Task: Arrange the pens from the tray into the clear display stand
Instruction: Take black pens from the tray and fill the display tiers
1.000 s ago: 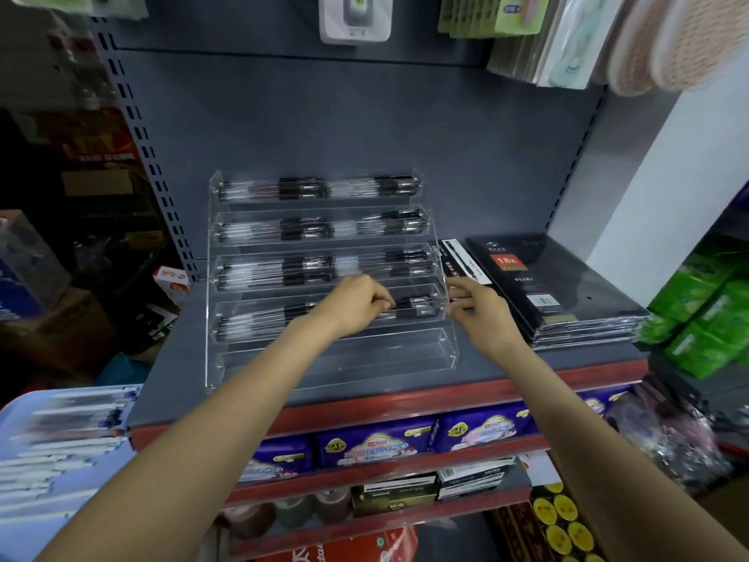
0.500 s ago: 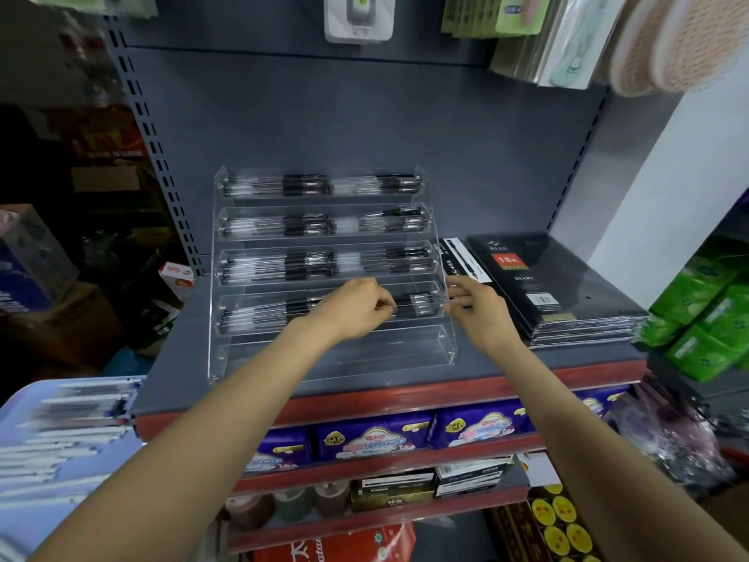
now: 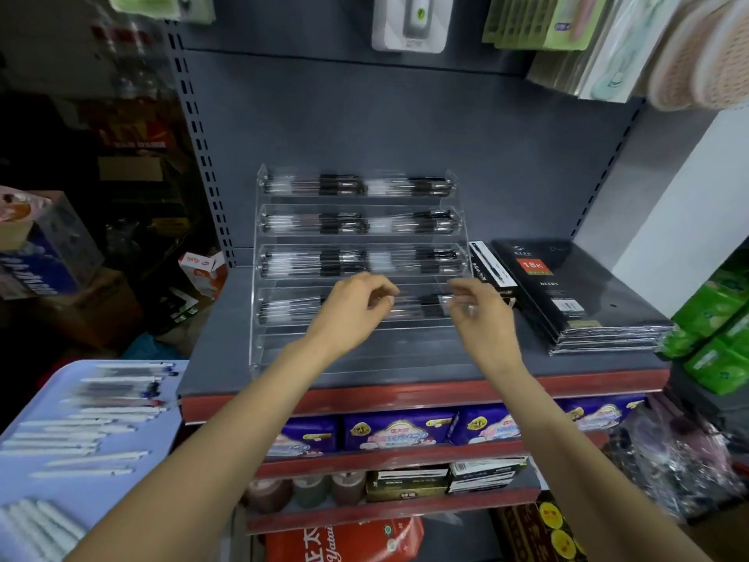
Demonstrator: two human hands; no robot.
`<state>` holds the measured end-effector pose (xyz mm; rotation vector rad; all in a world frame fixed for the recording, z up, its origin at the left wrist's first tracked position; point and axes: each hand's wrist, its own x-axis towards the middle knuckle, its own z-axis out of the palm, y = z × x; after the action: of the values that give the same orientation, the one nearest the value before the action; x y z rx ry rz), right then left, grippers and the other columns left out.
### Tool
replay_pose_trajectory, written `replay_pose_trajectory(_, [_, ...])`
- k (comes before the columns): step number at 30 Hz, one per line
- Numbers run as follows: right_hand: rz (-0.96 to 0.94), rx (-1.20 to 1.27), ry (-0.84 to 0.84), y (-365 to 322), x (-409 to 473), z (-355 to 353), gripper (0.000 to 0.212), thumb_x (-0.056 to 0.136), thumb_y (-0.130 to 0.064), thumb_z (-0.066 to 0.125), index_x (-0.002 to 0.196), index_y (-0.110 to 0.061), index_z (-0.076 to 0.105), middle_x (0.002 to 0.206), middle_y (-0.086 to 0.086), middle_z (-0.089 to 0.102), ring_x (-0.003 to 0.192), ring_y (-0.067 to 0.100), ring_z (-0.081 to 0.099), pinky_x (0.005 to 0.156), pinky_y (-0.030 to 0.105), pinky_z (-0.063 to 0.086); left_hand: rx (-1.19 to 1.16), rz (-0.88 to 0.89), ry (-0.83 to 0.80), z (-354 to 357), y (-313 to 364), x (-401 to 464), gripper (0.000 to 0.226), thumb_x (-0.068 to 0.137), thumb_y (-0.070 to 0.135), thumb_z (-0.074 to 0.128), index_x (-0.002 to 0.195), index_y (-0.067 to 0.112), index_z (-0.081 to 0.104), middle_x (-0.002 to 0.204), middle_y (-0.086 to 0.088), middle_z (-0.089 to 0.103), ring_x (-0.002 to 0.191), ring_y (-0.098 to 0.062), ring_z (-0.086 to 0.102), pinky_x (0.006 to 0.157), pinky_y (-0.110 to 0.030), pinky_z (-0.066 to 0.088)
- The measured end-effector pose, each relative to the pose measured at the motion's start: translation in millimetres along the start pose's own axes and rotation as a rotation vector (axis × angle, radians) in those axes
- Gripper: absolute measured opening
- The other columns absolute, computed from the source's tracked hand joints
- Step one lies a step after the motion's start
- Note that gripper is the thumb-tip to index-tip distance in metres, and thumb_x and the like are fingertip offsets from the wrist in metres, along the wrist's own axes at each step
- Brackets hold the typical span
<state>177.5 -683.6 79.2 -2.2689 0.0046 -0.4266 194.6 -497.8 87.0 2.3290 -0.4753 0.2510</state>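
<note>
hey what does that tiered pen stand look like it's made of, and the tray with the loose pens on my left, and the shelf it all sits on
Display stand: looks like clear glossy acrylic; the pens and the grey back panel show through its walls.
Tray: likely smooth plastic, pale lilac blue, with a rounded raised rim; the blur leaves its finish open.
Shelf: probably painted metal, matt dark grey with a red front edge and slotted uprights behind.

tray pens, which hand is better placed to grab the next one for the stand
Left. The tray with loose pens lies low on the left, on the same side as the left hand. The right hand would have to cross the body. Both hands are at the stand, at its fourth tier.
</note>
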Motion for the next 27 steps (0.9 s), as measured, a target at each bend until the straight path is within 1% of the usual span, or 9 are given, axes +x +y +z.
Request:
replay_pose_trajectory(4, [-0.046, 0.098, -0.152, -50.8, -28.6, 40.5, 0.025, 0.088, -0.002, 0.055, 0.111, -0.009, 0.063, 0.11, 0.006, 0.066, 0.09, 0.011, 0.06, 0.073, 0.002, 0.041, -0.028, -0.043, 0.079, -36.8, -26.5, -44.2, 0.016, 0.09, 0.013, 0.056, 0.101, 0.018, 0.068, 0.097, 0.001, 0.067, 0.083, -0.011, 0.06, 0.074, -0.015, 0.041])
replay_pose_trajectory(8, [-0.061, 0.154, -0.276, -101.6, -75.4, 103.6, 0.026, 0.088, 0.0, 0.052, 0.109, -0.007, 0.065, 0.105, 0.006, 0.067, 0.088, 0.011, 0.059, 0.072, -0.002, 0.039, 0.003, -0.132, 0.132, -83.5, -74.7, -111.1, 0.017, 0.091, 0.012, 0.056, 0.101, 0.015, 0.068, 0.095, 0.005, 0.064, 0.086, -0.009, 0.058, 0.073, -0.012, 0.038])
replay_pose_trajectory(10, [-0.054, 0.18, -0.347, -124.0, -105.3, 142.9, 0.026, 0.087, 0.001, 0.052, 0.108, -0.006, 0.065, 0.104, 0.008, 0.068, 0.09, 0.013, 0.061, 0.079, 0.005, 0.044, 0.014, -0.229, 0.128, -106.0, -109.8, -151.2, 0.016, 0.091, 0.012, 0.056, 0.101, 0.013, 0.068, 0.093, 0.004, 0.065, 0.085, -0.01, 0.057, 0.075, -0.018, 0.041])
replay_pose_trajectory(13, [-0.035, 0.177, -0.462, -152.1, -150.8, 206.3, 0.024, 0.086, 0.0, 0.054, 0.103, -0.008, 0.068, 0.096, 0.007, 0.07, 0.088, 0.016, 0.063, 0.086, 0.032, 0.052, -0.016, -0.377, 0.106, -141.9, -167.6, -214.6, 0.015, 0.091, 0.012, 0.057, 0.099, 0.014, 0.069, 0.095, -0.004, 0.07, 0.085, -0.017, 0.062, 0.077, -0.026, 0.047])
replay_pose_trajectory(17, [-0.019, 0.13, -0.579, -179.0, -206.8, 279.9, 0.022, 0.086, -0.001, 0.054, 0.102, -0.008, 0.068, 0.106, 0.011, 0.069, 0.097, 0.025, 0.066, 0.085, 0.03, 0.049, 0.031, -0.461, 0.035, -183.8, -233.6, -291.7, 0.015, 0.092, 0.01, 0.055, 0.098, 0.009, 0.069, 0.099, -0.005, 0.07, 0.08, -0.014, 0.057, 0.067, -0.015, 0.036])
replay_pose_trajectory(19, [0.003, 0.076, -0.672, -187.7, -232.9, 309.5, 0.023, 0.091, -0.004, 0.052, 0.11, -0.008, 0.064, 0.118, 0.012, 0.064, 0.108, 0.027, 0.062, 0.092, 0.031, 0.048, 0.057, -0.509, 0.018, -198.7, -260.0, -326.5, 0.017, 0.093, 0.008, 0.053, 0.1, 0.006, 0.068, 0.096, -0.006, 0.068, 0.074, -0.012, 0.056, 0.062, -0.011, 0.034])
replay_pose_trajectory(22, [0.021, -0.01, -0.797, -197.9, -265.0, 344.8, 0.028, 0.099, -0.011, 0.046, 0.124, -0.008, 0.056, 0.132, 0.011, 0.055, 0.119, 0.027, 0.053, 0.103, 0.036, 0.041, 0.081, -0.588, -0.053, -209.0, -298.5, -368.7, 0.018, 0.092, 0.003, 0.052, 0.1, 0.004, 0.068, 0.101, -0.011, 0.068, 0.086, -0.021, 0.062, 0.074, -0.019, 0.042])
replay_pose_trajectory(25, [0.021, -0.08, -0.832, -203.5, -291.5, 372.8, 0.024, 0.096, -0.011, 0.05, 0.117, -0.006, 0.061, 0.123, 0.014, 0.059, 0.112, 0.028, 0.056, 0.1, 0.036, 0.042, 0.121, -0.619, -0.159, -210.5, -324.7, -398.5, 0.015, 0.09, 0.001, 0.054, 0.098, 0.004, 0.067, 0.102, -0.016, 0.065, 0.095, -0.03, 0.061, 0.087, -0.034, 0.046])
replay_pose_trajectory(27, [0.011, -0.127, -0.862, -204.0, -306.0, 385.1, 0.019, 0.092, -0.012, 0.057, 0.106, -0.004, 0.066, 0.109, 0.014, 0.062, 0.102, 0.027, 0.06, 0.092, 0.035, 0.046, 0.15, -0.6, -0.207, -209.0, -335.7, -413.4, 0.012, 0.088, 0.004, 0.058, 0.097, 0.006, 0.067, 0.1, -0.015, 0.063, 0.094, -0.028, 0.061, 0.085, -0.025, 0.044])
